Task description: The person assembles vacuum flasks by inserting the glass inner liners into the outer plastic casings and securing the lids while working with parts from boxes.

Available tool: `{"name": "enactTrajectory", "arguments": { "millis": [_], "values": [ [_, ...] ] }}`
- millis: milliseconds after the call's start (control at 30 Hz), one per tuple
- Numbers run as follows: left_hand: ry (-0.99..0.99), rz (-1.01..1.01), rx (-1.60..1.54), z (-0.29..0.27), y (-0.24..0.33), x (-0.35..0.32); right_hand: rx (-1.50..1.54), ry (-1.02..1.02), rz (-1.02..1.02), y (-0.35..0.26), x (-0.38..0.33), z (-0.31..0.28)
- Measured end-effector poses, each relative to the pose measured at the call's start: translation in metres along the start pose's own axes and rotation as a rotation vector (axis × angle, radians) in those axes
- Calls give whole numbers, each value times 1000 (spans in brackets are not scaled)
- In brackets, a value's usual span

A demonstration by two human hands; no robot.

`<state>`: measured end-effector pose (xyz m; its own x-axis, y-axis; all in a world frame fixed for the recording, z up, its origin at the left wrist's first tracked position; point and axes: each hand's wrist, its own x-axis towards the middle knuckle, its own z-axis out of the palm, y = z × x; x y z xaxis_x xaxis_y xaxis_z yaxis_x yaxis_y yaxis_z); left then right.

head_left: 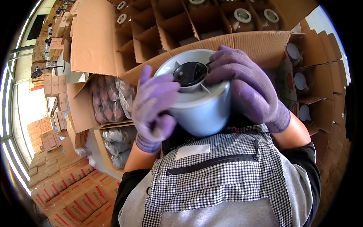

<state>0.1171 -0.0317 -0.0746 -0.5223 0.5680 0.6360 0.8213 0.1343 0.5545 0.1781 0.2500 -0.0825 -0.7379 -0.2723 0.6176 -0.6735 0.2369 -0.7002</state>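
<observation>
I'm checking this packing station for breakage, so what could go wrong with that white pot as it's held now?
1. The white pot is held in the air against the apron, with nothing visible under it; a slip of either gloved hand could drop it.
2. The right hand works on the black centre piece while only the left hand grips the side, so the pot might twist loose.

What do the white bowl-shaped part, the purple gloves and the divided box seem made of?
White bowl-shaped part: likely moulded plastic, smooth with a soft sheen and thin ribs. Purple gloves: knitted fabric, visibly textured. Divided box: brown corrugated cardboard, matte.
</observation>
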Motion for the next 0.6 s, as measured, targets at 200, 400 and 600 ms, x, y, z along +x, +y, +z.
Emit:
{"name": "enactTrajectory", "arguments": {
  "millis": [200,400,600],
  "values": [
    [22,-227,-128,1,-1,25,330,154,316,40,19,2],
    [-418,-168,650,46,87,90,1231,33,679,175,44,73],
    [-122,-50,140,9,7,18,207,158,21,61,-9,18]
  ]
}}
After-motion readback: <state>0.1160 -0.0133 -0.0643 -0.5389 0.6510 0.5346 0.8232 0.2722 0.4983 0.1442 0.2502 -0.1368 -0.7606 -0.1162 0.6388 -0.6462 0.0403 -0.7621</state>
